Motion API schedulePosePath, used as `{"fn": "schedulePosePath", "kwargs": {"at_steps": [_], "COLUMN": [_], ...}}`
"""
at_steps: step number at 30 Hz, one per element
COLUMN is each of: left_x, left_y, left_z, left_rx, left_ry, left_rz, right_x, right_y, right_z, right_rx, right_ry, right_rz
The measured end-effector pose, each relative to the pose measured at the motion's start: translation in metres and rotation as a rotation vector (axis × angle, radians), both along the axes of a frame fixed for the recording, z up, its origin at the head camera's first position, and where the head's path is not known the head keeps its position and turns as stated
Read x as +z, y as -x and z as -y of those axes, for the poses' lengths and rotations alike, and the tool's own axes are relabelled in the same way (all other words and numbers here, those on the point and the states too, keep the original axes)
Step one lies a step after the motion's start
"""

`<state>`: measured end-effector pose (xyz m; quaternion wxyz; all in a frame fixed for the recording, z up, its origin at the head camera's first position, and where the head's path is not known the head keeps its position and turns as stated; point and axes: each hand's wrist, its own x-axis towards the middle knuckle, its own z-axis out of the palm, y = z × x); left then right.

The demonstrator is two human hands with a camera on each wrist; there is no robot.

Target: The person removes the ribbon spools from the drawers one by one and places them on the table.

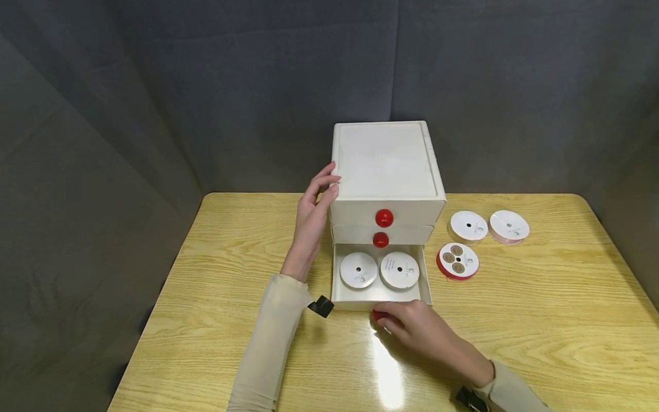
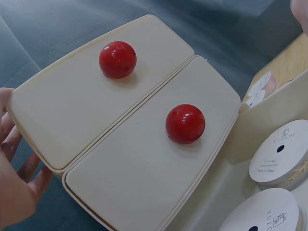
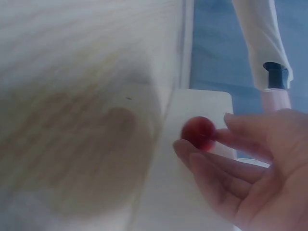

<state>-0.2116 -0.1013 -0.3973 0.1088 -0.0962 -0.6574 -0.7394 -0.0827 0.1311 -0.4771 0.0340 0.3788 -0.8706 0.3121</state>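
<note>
A small white drawer cabinet [image 1: 383, 160] with red ball knobs stands on the table, its bottom drawer [image 1: 378, 294] pulled out. Two white-faced ribbon spools lie flat inside it, a left one [image 1: 352, 277] and a right one [image 1: 407, 277]. My left hand [image 1: 311, 220] rests against the cabinet's left side with the fingers fairly straight, near the top edge. At the drawer front, my right hand [image 1: 419, 329] holds the red knob [image 3: 198, 132] between thumb and fingers. The two upper drawers are closed; their knobs [image 2: 118, 59] show in the left wrist view.
Right of the cabinet lie three more ribbon spools: one with a cream edge [image 1: 469, 222], a pale pink one [image 1: 509, 225] and a red one [image 1: 465, 254] with brown circles on its face. A dark curtain [image 1: 268, 103] hangs behind the wooden table [image 1: 226, 269].
</note>
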Motion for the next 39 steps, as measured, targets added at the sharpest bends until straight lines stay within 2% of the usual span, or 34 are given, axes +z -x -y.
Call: {"fn": "schedulePosePath", "kwargs": {"at_steps": [4,7,9,15,20,25,30,39], "left_x": [0.000,0.000,0.000,0.000,0.000,0.001,0.001,0.000], "left_y": [0.000,-0.001,-0.001,-0.001,-0.001,-0.001,-0.001,0.000], "left_z": [-0.001,-0.001,-0.001,-0.001,-0.001,-0.001,-0.001,0.000], "left_rx": [-0.001,0.001,0.001,0.002,0.003,0.005,0.003,-0.003], "left_ry": [-0.003,-0.002,-0.003,0.004,0.002,0.002,-0.005,-0.007], "left_rz": [0.000,-0.002,-0.005,-0.005,-0.008,-0.009,-0.011,-0.012], "right_x": [0.011,0.020,0.024,0.032,0.026,0.017,0.010,0.001], "right_y": [0.003,0.011,0.019,0.043,0.059,0.071,0.080,0.089], "right_z": [0.001,0.003,0.005,0.012,0.018,0.021,0.026,0.029], "right_rx": [0.010,0.010,-0.002,-0.058,-0.041,0.003,0.070,0.126], "right_ry": [0.087,0.180,0.193,0.026,-0.094,-0.111,-0.114,-0.116], "right_rz": [-0.097,-0.180,-0.197,-0.112,-0.081,-0.049,-0.069,-0.067]}}
